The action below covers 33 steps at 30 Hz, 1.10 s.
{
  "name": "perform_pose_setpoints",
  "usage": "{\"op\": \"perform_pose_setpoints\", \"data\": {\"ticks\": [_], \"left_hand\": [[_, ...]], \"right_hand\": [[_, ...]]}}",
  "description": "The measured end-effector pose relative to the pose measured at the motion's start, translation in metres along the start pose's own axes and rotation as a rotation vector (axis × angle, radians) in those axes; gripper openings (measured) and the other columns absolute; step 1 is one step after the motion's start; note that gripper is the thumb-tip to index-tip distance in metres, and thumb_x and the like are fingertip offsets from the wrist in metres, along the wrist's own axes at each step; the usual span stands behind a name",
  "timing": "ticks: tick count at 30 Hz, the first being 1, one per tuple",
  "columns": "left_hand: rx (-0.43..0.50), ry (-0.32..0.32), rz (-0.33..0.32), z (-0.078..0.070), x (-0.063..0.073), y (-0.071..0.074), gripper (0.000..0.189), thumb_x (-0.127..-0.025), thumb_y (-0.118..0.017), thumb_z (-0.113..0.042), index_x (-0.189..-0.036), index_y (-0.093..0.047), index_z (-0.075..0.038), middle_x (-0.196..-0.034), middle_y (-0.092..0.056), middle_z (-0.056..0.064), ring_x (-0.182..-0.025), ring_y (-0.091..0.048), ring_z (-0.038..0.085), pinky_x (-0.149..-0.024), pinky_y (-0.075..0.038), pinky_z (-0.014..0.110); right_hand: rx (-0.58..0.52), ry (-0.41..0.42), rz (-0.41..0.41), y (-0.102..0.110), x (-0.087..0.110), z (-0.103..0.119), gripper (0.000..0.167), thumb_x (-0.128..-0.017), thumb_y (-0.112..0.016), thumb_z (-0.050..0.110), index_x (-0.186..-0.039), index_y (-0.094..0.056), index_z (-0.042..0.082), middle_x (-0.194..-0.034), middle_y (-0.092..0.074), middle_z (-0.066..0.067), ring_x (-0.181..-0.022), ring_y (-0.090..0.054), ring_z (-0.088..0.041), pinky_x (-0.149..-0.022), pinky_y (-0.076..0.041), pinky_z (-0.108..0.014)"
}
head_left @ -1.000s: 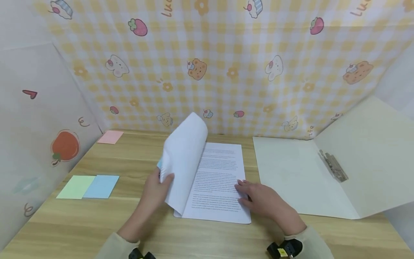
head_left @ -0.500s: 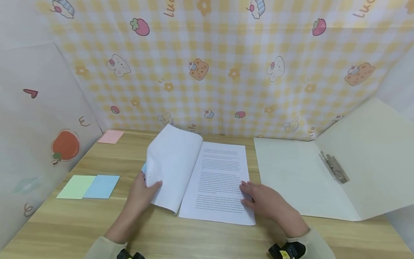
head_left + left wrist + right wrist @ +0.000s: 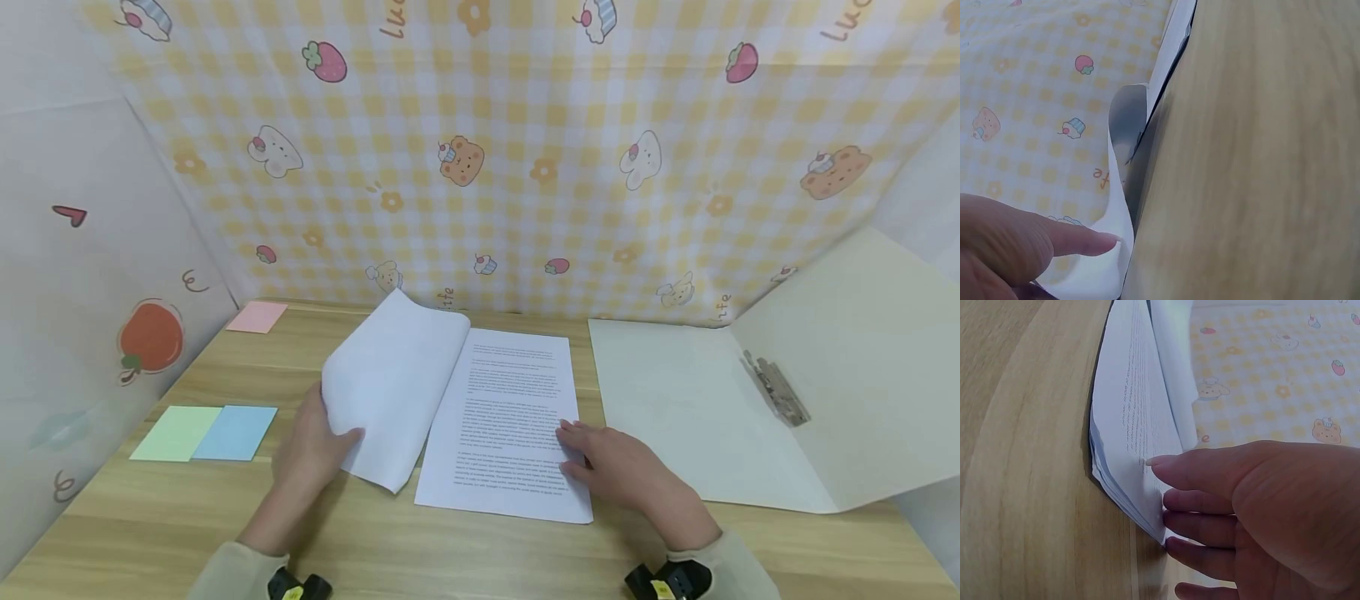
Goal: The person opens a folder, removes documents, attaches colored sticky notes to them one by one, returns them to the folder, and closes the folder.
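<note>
In the head view, a stack of printed pages [image 3: 517,425] lies on the wooden table in front of me. My left hand [image 3: 311,442] grips the left edge of a turned-over sheet [image 3: 397,383], its thumb on the blank face and the other fingers hidden behind. The sheet stands partly raised and bends in the left wrist view, where the thumb [image 3: 1082,239] presses near its edge. At the stack's right edge rests my right hand [image 3: 615,462], fingertips touching the paper. The right wrist view shows its thumb over the print and its other fingers by the pages' side.
Green [image 3: 176,433] and blue [image 3: 235,432] paper squares lie side by side on the left, with a pink one [image 3: 257,317] farther back. To the right, an opened white folder [image 3: 675,408] with a metal clip [image 3: 777,387] leans against the side wall. A checked cloth [image 3: 540,117] hangs behind.
My left hand has moved left, folding the sheet farther over. A bit of blue at its edge is now out of sight. The stack shifted slightly right; my right hand stayed on its edge.
</note>
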State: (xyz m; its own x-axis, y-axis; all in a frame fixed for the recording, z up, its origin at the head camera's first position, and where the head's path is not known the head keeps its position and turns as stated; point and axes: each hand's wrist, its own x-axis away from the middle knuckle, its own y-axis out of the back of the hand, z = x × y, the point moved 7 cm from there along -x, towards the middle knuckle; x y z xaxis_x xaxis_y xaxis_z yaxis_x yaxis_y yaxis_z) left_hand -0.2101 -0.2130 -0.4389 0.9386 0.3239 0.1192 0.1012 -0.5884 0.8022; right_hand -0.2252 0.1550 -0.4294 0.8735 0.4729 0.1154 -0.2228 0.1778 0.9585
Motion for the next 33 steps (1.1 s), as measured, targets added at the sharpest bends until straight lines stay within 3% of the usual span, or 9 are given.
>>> {"op": "perform_pose_setpoints", "data": {"ticks": [4, 7, 11, 14, 23, 27, 33], "left_hand": [[-0.013, 0.001, -0.06, 0.002, -0.001, 0.005, 0.116, -0.083, -0.081, -0.017, -0.161, 0.003, -0.001, -0.159, -0.021, 0.037, -0.14, -0.031, 0.058, -0.104, -0.039, 0.071], [-0.029, -0.043, -0.099, 0.0, -0.001, 0.009, 0.123, -0.078, -0.085, -0.016, -0.162, 0.004, -0.006, -0.163, -0.009, 0.035, -0.145, -0.02, 0.059, -0.109, -0.032, 0.074], [-0.094, -0.16, -0.061, -0.004, -0.002, 0.008, 0.101, -0.081, -0.083, -0.018, -0.159, -0.021, -0.001, -0.166, 0.009, 0.033, -0.15, 0.005, 0.059, -0.117, -0.007, 0.076], [-0.13, -0.217, -0.014, -0.005, -0.002, 0.005, 0.082, -0.084, -0.079, -0.02, -0.151, -0.039, 0.004, -0.164, 0.011, 0.035, -0.149, 0.014, 0.06, -0.116, 0.003, 0.077], [-0.313, -0.224, 0.049, -0.003, -0.004, 0.004, 0.067, -0.089, -0.074, -0.037, -0.137, -0.057, 0.007, -0.165, 0.007, 0.034, -0.147, 0.02, 0.06, -0.111, 0.012, 0.081], [-0.396, -0.221, 0.088, -0.004, -0.001, 0.009, 0.066, -0.089, -0.073, -0.043, -0.133, -0.061, 0.006, -0.163, 0.0, 0.037, -0.147, 0.009, 0.064, -0.11, 0.007, 0.082], [-0.484, -0.235, 0.073, -0.005, 0.002, 0.015, 0.053, -0.085, -0.076, -0.045, -0.101, -0.074, 0.005, -0.161, -0.013, 0.039, -0.148, 0.002, 0.063, -0.112, 0.008, 0.081]], "right_hand": [[0.01, -0.006, 0.009, -0.001, -0.001, -0.001, 0.05, -0.092, -0.073, 0.025, -0.137, -0.062, 0.005, -0.145, -0.06, -0.01, -0.137, -0.056, -0.029, -0.109, -0.048, -0.05], [0.012, -0.007, 0.012, -0.001, -0.002, -0.001, 0.05, -0.092, -0.073, 0.025, -0.137, -0.063, 0.006, -0.146, -0.06, -0.01, -0.137, -0.056, -0.029, -0.109, -0.048, -0.05], [0.015, -0.002, 0.008, -0.001, -0.003, 0.0, 0.049, -0.092, -0.073, 0.025, -0.136, -0.063, 0.006, -0.145, -0.06, -0.01, -0.136, -0.057, -0.029, -0.109, -0.048, -0.05], [0.023, 0.004, 0.003, 0.0, -0.003, 0.0, 0.049, -0.092, -0.073, 0.025, -0.136, -0.064, 0.005, -0.145, -0.061, -0.01, -0.136, -0.057, -0.029, -0.108, -0.048, -0.05], [0.04, 0.035, -0.018, 0.003, 0.0, 0.001, 0.047, -0.092, -0.073, 0.023, -0.134, -0.065, 0.005, -0.142, -0.063, -0.011, -0.133, -0.06, -0.029, -0.105, -0.05, -0.05], [0.044, 0.061, -0.036, 0.003, 0.001, 0.004, 0.046, -0.091, -0.074, 0.023, -0.133, -0.066, 0.005, -0.141, -0.064, -0.011, -0.13, -0.062, -0.029, -0.103, -0.051, -0.05], [0.041, 0.052, -0.047, 0.003, 0.001, 0.005, 0.045, -0.092, -0.074, 0.023, -0.132, -0.066, 0.004, -0.14, -0.064, -0.012, -0.13, -0.062, -0.03, -0.104, -0.051, -0.05]]}}
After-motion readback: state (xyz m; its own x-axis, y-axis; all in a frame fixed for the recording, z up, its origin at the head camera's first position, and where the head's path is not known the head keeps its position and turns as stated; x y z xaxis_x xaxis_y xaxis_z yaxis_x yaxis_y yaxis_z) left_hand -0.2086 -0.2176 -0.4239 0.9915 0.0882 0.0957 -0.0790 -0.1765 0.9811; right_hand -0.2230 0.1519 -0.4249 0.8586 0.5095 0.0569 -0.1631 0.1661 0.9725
